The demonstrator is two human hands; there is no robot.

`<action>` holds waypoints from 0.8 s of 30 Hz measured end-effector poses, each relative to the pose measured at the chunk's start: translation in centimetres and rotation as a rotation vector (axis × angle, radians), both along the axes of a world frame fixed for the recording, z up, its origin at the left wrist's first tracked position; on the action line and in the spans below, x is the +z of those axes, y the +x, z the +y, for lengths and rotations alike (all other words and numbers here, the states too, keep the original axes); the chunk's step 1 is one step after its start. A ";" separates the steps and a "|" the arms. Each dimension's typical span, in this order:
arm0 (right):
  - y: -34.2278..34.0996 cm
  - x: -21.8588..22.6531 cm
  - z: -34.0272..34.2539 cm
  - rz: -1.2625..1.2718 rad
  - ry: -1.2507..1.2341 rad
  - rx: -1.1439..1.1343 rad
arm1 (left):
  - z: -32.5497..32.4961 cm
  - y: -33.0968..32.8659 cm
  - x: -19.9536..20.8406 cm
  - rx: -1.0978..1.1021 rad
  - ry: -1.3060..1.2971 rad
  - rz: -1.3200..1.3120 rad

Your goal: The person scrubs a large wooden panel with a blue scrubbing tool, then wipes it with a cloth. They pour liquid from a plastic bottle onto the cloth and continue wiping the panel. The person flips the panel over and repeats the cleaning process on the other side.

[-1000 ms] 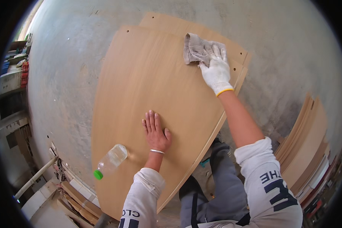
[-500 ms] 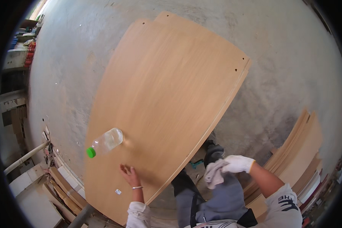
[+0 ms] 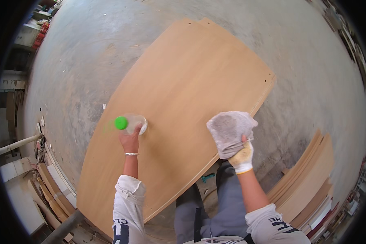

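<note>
My left hand (image 3: pixel 131 136), bare with a bangle at the wrist, is closed around a clear plastic bottle (image 3: pixel 131 121) with a green cap. The bottle is tilted over the left part of a large wooden panel (image 3: pixel 183 81), and its cap side is blurred by motion. In a white knitted glove, my right hand (image 3: pixel 243 156) grips a grey-white cloth (image 3: pixel 228 130) that hangs spread above the panel's right edge. Some of the gloved fingers are hidden by the cloth. The panel has small dark holes at its far corners, and another panel shows beneath it.
Stacked wooden boards (image 3: pixel 309 171) stand on the right. More offcuts (image 3: pixel 55 191) and a pale pipe (image 3: pixel 18 144) lie at the left. A small teal tool (image 3: pixel 208 177) is on the concrete floor (image 3: pixel 89 69) by my legs. A grey post (image 3: pixel 63 228) is near the panel's lower corner.
My left hand has reached forward and taken hold of the bottle, tilting it. The right hand has come up from beside my leg to the panel's edge, with the cloth now spread out.
</note>
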State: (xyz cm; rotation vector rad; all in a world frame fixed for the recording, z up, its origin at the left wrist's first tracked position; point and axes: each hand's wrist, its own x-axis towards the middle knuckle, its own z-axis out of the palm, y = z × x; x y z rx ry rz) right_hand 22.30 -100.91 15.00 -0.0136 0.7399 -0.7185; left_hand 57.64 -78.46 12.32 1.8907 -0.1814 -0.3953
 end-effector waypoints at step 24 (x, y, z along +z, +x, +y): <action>16.3 -2.8 6.9 -0.194 -0.016 0.501 | 1.6 -0.1 6.7 -0.621 0.840 -0.868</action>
